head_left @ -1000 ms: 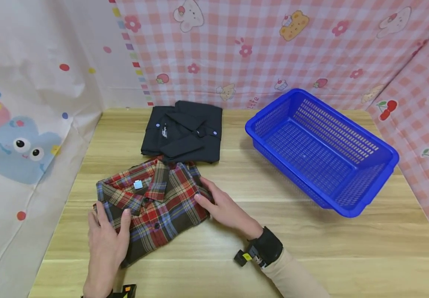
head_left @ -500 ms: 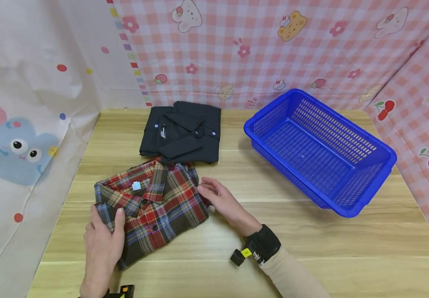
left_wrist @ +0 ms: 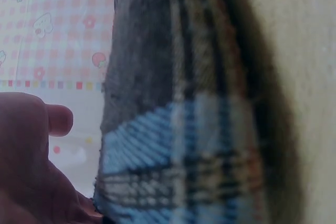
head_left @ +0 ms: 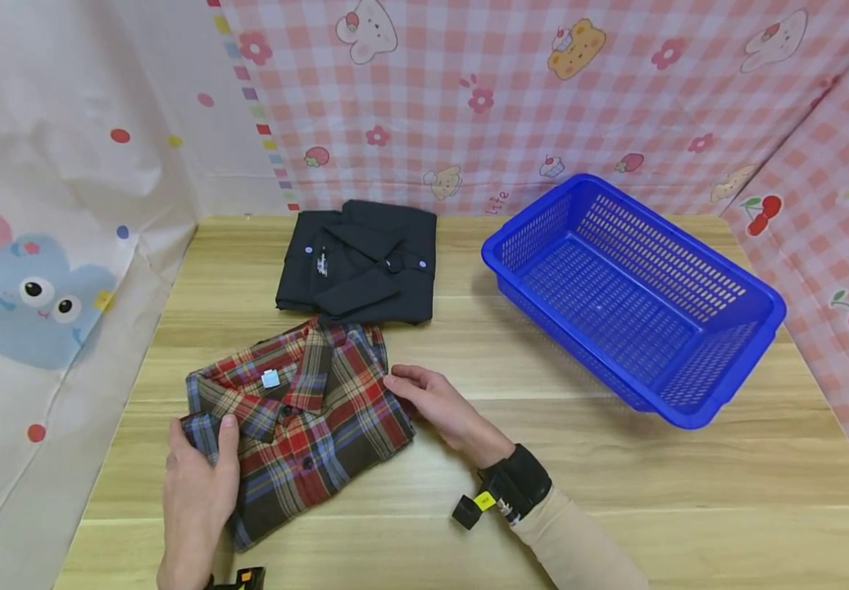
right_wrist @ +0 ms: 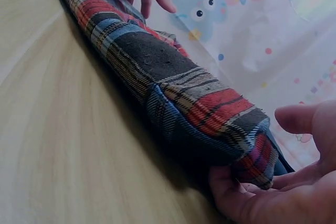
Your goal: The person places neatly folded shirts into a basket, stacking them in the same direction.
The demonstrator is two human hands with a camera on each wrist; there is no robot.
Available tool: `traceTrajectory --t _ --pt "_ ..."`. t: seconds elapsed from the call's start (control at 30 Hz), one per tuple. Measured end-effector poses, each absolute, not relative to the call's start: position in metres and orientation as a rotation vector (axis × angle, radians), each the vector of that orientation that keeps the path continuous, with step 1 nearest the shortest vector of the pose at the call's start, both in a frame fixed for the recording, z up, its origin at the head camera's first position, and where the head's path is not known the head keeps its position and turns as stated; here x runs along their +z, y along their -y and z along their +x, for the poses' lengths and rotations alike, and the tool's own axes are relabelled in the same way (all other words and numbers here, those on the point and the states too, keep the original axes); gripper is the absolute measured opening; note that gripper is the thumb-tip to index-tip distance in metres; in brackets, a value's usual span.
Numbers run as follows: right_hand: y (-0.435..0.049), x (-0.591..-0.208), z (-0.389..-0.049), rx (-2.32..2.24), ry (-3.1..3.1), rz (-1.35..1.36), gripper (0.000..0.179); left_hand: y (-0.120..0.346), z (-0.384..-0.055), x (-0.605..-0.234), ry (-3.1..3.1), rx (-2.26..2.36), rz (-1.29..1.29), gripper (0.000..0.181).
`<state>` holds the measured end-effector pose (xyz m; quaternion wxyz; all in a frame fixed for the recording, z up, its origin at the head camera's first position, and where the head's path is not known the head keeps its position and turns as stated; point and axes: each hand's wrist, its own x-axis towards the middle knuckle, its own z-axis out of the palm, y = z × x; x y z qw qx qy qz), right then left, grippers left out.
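Observation:
A folded plaid shirt (head_left: pixel 314 426) in red, dark grey, blue and tan lies on the table, its collar open and a pale label inside the neck. My left hand (head_left: pixel 199 492) holds its left edge, thumb on the top and fingers at the side. My right hand (head_left: pixel 447 406) is at the opposite edge. In the right wrist view, the right fingers (right_wrist: pixel 231 192) curl under a corner of the shirt, while the thumb stands a little above it. Behind the plaid shirt, a folded black shirt (head_left: pixel 365 270) lies close against its collar side.
At the back right stands a blue plastic basket (head_left: pixel 498 270) with slotted walls and nothing in it. The wood-grain table (head_left: pixel 690 508) is backed by a pink checked curtain (head_left: pixel 513 98) and a white printed sheet (head_left: pixel 63 180) on the left.
The plaid shirt has shifted slightly toward me, its left part most. My right hand came off the edge, then slid back along it with fingers tucked under. The left hand moved down a little.

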<state>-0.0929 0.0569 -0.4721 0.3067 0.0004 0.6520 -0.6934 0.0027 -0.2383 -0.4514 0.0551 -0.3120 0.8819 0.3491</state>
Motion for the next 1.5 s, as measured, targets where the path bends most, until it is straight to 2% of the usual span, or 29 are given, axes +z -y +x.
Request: traceTrajectory --t 0.43,0.73,0.93,1.5 --pt "-0.055 -0.474 -0.09 -1.777 -1.637 -0.04 0.072 0.241 0.003 -0.453 -2.648 1.013 -0.925 0.099" --pt "-0.057 -0.476 -0.085 -1.725 -1.603 -0.041 0.081 0.241 0.003 -0.449 -2.586 0.994 -0.775 0.101" --pt "-0.059 -0.475 -0.082 -1.717 -1.611 -0.075 0.079 0.241 0.004 -0.448 -2.579 0.997 -0.726 0.103" --pt "-0.073 -0.472 -0.077 -1.819 -1.574 -0.101 0.074 0.228 0.011 -0.445 -2.635 1.131 -0.65 0.092"
